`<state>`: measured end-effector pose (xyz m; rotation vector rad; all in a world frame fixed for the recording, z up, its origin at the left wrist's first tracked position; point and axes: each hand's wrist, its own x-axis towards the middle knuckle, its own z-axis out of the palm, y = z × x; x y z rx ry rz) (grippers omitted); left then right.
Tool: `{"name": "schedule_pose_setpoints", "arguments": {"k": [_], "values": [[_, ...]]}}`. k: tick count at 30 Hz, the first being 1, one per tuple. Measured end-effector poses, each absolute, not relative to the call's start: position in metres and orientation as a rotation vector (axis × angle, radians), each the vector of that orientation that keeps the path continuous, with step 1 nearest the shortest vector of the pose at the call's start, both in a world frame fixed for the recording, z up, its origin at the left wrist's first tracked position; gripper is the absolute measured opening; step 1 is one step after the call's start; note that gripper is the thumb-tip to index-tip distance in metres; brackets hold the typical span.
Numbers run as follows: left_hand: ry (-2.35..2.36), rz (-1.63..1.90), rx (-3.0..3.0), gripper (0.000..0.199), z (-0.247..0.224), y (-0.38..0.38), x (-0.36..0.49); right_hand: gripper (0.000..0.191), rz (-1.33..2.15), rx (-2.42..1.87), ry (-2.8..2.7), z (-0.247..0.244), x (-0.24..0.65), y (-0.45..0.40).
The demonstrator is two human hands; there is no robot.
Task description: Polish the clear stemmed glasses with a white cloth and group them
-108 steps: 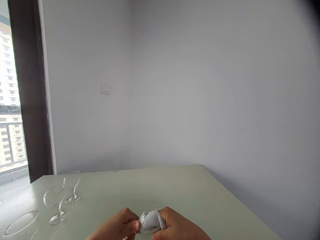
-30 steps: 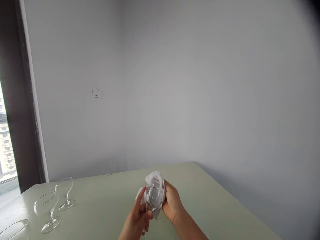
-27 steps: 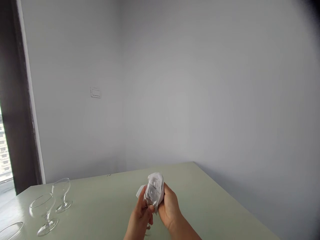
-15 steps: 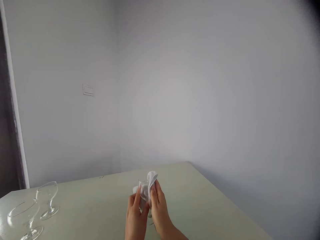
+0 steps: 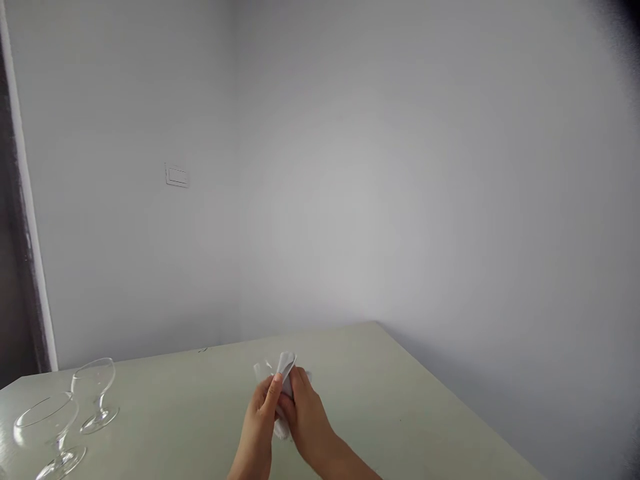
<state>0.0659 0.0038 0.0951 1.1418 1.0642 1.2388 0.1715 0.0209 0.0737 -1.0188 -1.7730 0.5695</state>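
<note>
Left hand (image 5: pixel 261 413) and right hand (image 5: pixel 303 417) meet at 6 o'clock, just above the pale green table (image 5: pixel 390 400), both closed around a white cloth (image 5: pixel 284 370) bunched between the fingers. A fold of the cloth rises above the fingertips; whether it wraps a glass cannot be told. Two empty stemmed glasses (image 5: pixel 93 393) stand upright at 8 o'clock, well apart from the hands. A wall switch (image 5: pixel 176 175) sits at 10 o'clock.
</note>
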Motion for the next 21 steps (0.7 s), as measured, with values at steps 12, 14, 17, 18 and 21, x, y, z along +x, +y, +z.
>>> {"name": "schedule_pose_setpoints", "arguments": {"k": [12, 14, 17, 18, 21], "values": [[1.141, 1.293, 0.960, 0.047, 0.085, 0.018, 0.053, 0.015, 0.576, -1.234, -1.905, 0.081, 0.172, 0.017], [1.079, 1.310, 1.002, 0.046, 0.084, 0.021, 0.052, 0.014, 0.736, -1.171, -1.899, 0.086, 0.181, 0.022], [0.984, 1.373, 0.981, 0.045, 0.088, 0.027, 0.049, 0.011, 0.722, -1.201, -1.913, 0.098, 0.203, 0.030], [0.977, 1.407, 0.970, 0.045, 0.089, 0.029, 0.047, 0.012, 0.677, -1.236, -1.905, 0.103, 0.211, 0.032], [1.024, 1.498, 1.009, 0.047, 0.095, 0.033, 0.038, 0.014, 0.575, -1.297, -1.873, 0.119, 0.224, 0.026]]}}
